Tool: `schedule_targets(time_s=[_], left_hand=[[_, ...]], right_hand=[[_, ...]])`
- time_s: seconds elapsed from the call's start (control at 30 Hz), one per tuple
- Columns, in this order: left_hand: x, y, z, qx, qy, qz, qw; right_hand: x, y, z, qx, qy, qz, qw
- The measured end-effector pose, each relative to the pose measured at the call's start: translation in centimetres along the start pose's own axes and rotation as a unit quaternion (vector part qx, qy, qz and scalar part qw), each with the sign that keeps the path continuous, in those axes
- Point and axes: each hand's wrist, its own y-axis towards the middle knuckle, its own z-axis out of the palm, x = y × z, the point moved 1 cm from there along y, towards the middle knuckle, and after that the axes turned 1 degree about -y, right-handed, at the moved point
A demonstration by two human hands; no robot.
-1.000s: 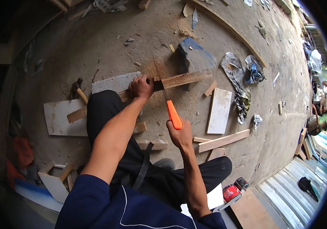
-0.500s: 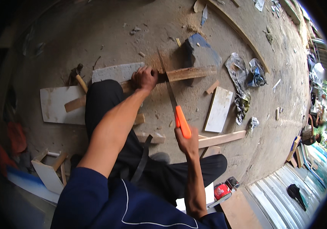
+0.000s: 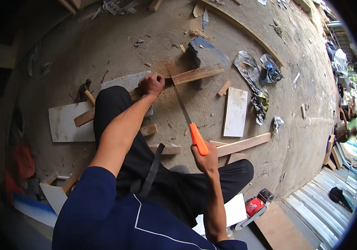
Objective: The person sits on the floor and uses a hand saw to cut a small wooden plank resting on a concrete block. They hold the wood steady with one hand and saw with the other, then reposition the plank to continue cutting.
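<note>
My right hand point(image 3: 206, 157) is wrapped round the orange handle point(image 3: 199, 141) of a handsaw. The saw's thin blade point(image 3: 181, 102) runs away from me and crosses a length of wood point(image 3: 199, 74) at a cut. Just left of the blade, my left hand point(image 3: 151, 84) is closed on the wood and presses it down. The wood's right end rests over a blue-grey block point(image 3: 206, 51). Toward its left end it passes beside my knee, near a pale grey block point(image 3: 125, 79). Sawdust lies around the cut.
A hammer point(image 3: 88, 93) and a white board point(image 3: 71, 125) lie left of my knee. To the right are another white board point(image 3: 235, 112), crumpled plastic point(image 3: 249, 66) and a wooden strip point(image 3: 245, 143). A red power tool point(image 3: 254, 206) sits by my right leg. People appear at the far right.
The saw has slid back toward me through the cut, with less blade beyond the wood. My left hand keeps its hold. The whole view has shifted slightly.
</note>
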Motion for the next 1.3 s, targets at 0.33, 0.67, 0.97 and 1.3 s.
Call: schedule_targets(time_s=[0.33,0.67,0.97,1.3], left_hand=[[0.3,1.0,0.2,0.004,0.004,0.009,1.0],[-0.4,1.4,-0.5,0.064,0.002,-0.095,0.993],[0.4,1.9,0.6,0.028,-0.015,-0.053,0.998],[0.6,1.7,0.8,0.031,-0.023,-0.036,0.999]], right_hand=[[-1.7,-0.9,4.4,-0.065,0.038,-0.036,0.997],[0.7,-3.6,1.2,-0.025,0.05,0.035,0.998],[2.4,5.0,2.1,0.021,-0.032,0.033,0.999],[3.2,8.3,1.2,0.029,-0.034,0.033,0.998]])
